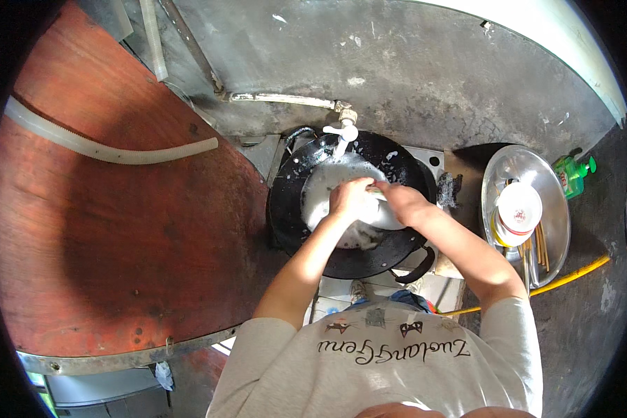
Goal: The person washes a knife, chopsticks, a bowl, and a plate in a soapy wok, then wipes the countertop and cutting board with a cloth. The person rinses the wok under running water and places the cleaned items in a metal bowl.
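A large black wok [288, 219] stands before me with foamy, cloudy water [321, 180] in it. Over that water both my hands meet at a white dish [389, 217], likely a bowl, which they partly hide. My left hand [351, 198] grips its left side. Curled over the upper right edge is my right hand [406, 202]. Between the fingers shows a small greenish patch [377, 191], too covered to identify. A white tap [347, 133] points down into the far side of the wok, just beyond my hands.
A steel basin [554, 230] at right holds stacked bowls [520, 206], chopsticks [542, 245] and utensils. Near it are a green pump bottle [569, 175], a steel-wool scrubber [448, 189] and a yellow hose [569, 279]. Left is a reddish board [162, 251] with a corrugated hose [136, 157].
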### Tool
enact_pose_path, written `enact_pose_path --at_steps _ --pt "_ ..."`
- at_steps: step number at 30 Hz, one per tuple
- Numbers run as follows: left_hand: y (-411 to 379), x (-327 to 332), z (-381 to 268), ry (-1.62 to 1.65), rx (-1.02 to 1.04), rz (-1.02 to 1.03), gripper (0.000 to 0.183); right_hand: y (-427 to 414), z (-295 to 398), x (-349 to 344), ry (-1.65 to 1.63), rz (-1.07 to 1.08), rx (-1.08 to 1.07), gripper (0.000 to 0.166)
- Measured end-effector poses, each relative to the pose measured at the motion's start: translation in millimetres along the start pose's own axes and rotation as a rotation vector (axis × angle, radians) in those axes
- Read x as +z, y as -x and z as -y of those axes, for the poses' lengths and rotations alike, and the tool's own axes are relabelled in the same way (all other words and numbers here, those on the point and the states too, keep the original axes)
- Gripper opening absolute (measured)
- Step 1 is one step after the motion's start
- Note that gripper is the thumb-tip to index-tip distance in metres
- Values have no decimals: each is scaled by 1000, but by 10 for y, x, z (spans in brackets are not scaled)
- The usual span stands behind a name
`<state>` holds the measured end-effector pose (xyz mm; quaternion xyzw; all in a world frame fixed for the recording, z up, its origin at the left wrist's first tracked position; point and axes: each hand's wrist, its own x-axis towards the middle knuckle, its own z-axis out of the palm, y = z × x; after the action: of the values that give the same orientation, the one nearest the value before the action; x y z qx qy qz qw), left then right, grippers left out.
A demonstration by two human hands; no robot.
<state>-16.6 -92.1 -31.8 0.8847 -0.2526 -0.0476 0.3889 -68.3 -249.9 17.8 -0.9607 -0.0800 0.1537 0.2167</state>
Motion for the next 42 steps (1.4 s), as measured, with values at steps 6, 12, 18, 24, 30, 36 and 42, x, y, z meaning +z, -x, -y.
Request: enact_pose_path --at_steps 6,12,18,24,30,36,42 --pt "176 110 395 547 -120 -331 32 -320 -60 -11 -342 -333 -130 37" --pt "415 136 308 1476 -542 105 33 -134 -155 497 -954 -357 -112 58" --pt "193 -392 323 183 -146 -120 31 14 217 65 -366 -75 -100 62" --pt "155 -386 -200 -248 413 -248 23 -229 362 219 -80 -215 192 45" --pt "202 15 397 286 -159 -382 30 -538 -192 580 -179 -424 222 54" --pt "43 591 1089 47 -504 -249 73 -674 -45 1070 -1282 -89 306 75" --pt "-104 455 822 99 -98 349 62 -738 -93 1135 -1568 31 598 35"
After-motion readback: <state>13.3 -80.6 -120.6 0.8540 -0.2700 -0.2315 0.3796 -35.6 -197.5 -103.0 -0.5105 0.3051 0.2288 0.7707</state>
